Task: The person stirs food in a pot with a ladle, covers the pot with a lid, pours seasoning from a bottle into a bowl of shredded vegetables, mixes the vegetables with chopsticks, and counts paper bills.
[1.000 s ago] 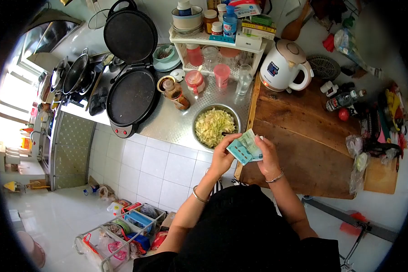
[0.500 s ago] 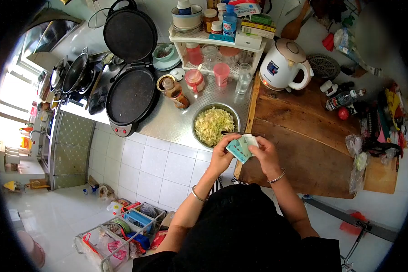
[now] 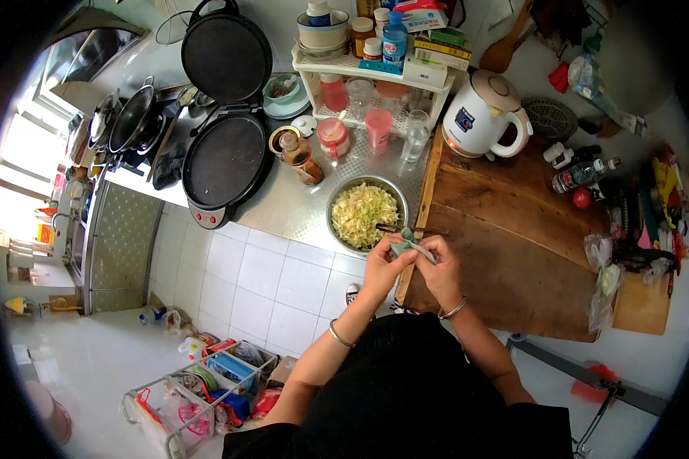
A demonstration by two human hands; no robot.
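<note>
A small teal-and-white packet (image 3: pixel 403 245) is pinched between my two hands, close to the near rim of the metal bowl (image 3: pixel 331 231). My left hand (image 3: pixel 385 269) grips its left side and my right hand (image 3: pixel 441 269) its right side, thumbs and fingers closed together. The packet looks folded or bunched, and my fingers hide much of it. Shredded pale-green cabbage (image 3: pixel 364 213) fills the bowl. Dark thin sticks, perhaps chopsticks (image 3: pixel 430 230), rest across the bowl's right rim, partly behind my hands.
Left of the bowl stands an open electric griddle (image 3: pixel 226 161). Behind are a brown-stained jar (image 3: pixel 302 162), a pink cup (image 3: pixel 378 128), a glass (image 3: pixel 416 136) and a loaded white rack (image 3: pixel 314 69). A white kettle (image 3: pixel 478 115) stands on the wooden board (image 3: pixel 505 252) at right.
The packet was spread flat with its printed face showing; now it is folded or bunched between my fingers. My hands have drawn closer together, and the dark sticks show more.
</note>
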